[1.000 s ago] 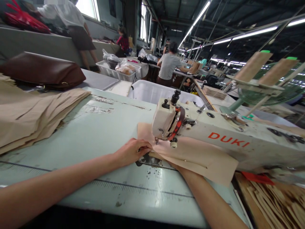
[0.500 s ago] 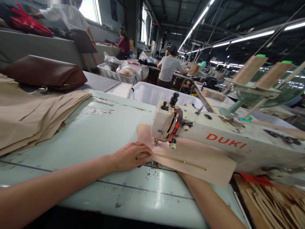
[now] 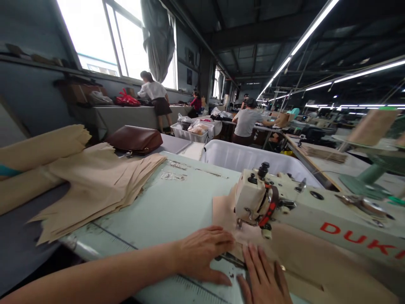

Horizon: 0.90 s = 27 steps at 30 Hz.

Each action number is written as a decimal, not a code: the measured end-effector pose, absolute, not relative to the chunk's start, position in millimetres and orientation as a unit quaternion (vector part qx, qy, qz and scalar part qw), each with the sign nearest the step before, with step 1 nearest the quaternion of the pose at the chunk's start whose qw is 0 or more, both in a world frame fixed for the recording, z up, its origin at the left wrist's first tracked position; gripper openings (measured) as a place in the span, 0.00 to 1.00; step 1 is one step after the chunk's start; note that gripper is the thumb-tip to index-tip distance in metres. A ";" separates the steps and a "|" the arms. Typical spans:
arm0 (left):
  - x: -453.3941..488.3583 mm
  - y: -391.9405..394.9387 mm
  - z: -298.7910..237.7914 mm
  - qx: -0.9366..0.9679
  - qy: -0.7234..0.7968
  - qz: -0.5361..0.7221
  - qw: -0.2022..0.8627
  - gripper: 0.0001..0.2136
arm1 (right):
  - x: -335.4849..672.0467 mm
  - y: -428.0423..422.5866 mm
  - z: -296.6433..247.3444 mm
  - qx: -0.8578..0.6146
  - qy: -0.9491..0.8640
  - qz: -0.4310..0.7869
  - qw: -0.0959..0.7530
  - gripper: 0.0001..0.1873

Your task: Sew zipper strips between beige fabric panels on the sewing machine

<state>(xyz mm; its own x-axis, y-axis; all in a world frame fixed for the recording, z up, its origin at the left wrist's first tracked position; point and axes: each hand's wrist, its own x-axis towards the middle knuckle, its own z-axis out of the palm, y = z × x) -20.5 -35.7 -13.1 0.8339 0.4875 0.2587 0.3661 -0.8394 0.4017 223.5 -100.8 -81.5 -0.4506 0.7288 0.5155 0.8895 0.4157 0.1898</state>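
Note:
A pale pink-beige fabric piece [image 3: 223,210] lies under the head of a cream sewing machine [image 3: 253,197] marked DUKI. My left hand [image 3: 202,254] lies flat on the green table [image 3: 171,207], its fingertips at the near left edge of the piece, just in front of the needle. To its right, my right hand [image 3: 264,278] rests palm down on the fabric with its fingers stretched towards the machine head. Neither hand grips anything.
A stack of tan cut pieces [image 3: 95,190] covers the table's left side, with a brown bag [image 3: 134,139] behind it. A white bin [image 3: 253,158] stands behind the machine, thread cones [image 3: 373,126] at the right. Other people [image 3: 247,122] work at tables further back.
The view has lifted and swung left. My right hand has come out from under the fabric and now lies flat on top of it. My left hand stays at the piece's edge.

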 end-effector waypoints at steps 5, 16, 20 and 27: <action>-19.0 -40.8 -10.0 0.940 0.267 0.143 0.157 0.35 | 226.5 -98.0 -61.6 -0.536 -0.827 -0.143 0.093 0.28; -20.0 -21.4 -16.2 0.944 0.249 0.164 0.143 0.31 | 284.3 -72.5 183.5 -0.520 -0.743 -0.339 0.250 0.20; -20.2 -20.7 -20.8 0.948 0.248 0.155 0.126 0.33 | 316.1 -10.4 227.8 -0.555 -0.759 -0.323 0.111 0.38; -14.9 -15.4 -22.8 0.956 0.233 0.131 0.124 0.36 | 369.8 -4.1 224.4 -0.608 -0.688 -0.361 0.164 0.41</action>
<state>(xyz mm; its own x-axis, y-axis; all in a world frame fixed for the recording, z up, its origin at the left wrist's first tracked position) -14.9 -15.4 -22.8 0.8565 0.4785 0.1935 0.4136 -0.8605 0.2974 369.8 -4.1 224.4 -0.2070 0.7180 0.6646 0.9547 -0.0001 0.2975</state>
